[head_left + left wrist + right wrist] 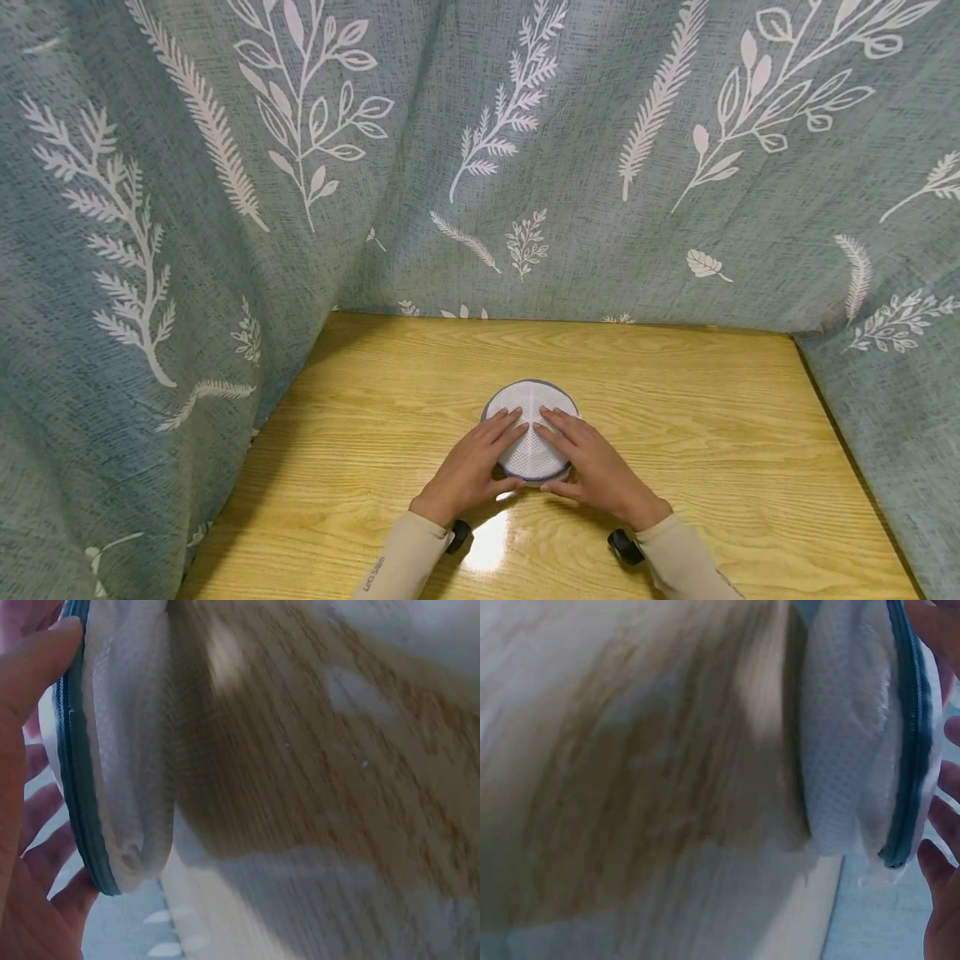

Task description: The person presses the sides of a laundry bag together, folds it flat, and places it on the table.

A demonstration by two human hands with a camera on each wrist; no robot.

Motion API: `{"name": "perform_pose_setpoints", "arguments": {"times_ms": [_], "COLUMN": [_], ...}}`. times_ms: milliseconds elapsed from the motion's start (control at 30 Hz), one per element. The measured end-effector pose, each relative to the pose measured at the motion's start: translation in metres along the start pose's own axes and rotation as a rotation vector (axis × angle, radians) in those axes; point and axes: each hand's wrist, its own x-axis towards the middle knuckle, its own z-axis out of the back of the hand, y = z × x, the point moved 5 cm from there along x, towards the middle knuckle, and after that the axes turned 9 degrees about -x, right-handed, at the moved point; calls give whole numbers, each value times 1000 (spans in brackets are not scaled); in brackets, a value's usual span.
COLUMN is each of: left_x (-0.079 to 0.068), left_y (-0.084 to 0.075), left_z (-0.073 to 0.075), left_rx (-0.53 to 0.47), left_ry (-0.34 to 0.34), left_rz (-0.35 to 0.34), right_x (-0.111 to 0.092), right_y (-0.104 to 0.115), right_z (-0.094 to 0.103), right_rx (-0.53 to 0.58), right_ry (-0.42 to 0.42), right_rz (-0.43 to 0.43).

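Round white mesh pouch (532, 452) on wooden tabletop (690, 400), under fingers of left hand (472, 462) and right hand (600, 468).
Judged: blue zip (79, 787), touched by left thumb, looks closed where visible; contents unseen, so remaining work uncertain. Hands angle inward, fingers spread loosely across mesh, not curled round it, thumbs by the rim.

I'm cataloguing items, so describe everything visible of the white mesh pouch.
The white mesh pouch looks like soft fabric: rounded, puffy, seamed down the middle of its top, with a blue zip round its side. It appears to rest on the wooden table. The left hand and right hand hold it from either side, fingers on top, thumbs at the near edge.
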Motion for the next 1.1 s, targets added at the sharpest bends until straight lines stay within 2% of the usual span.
{"name": "perform_pose_setpoints", "arguments": {"times_ms": [333,1100], "left_x": [-3,-3], "left_y": [5,5], "left_z": [-7,-9], "left_rx": [4,-60], "left_ry": [0,28], "left_rz": [19,60], "right_x": [-2,-4], "right_y": [0,-3], "right_z": [-9,-16], "right_rx": [-7,39], "right_ry": [32,67], "right_rz": [-22,-72]}}
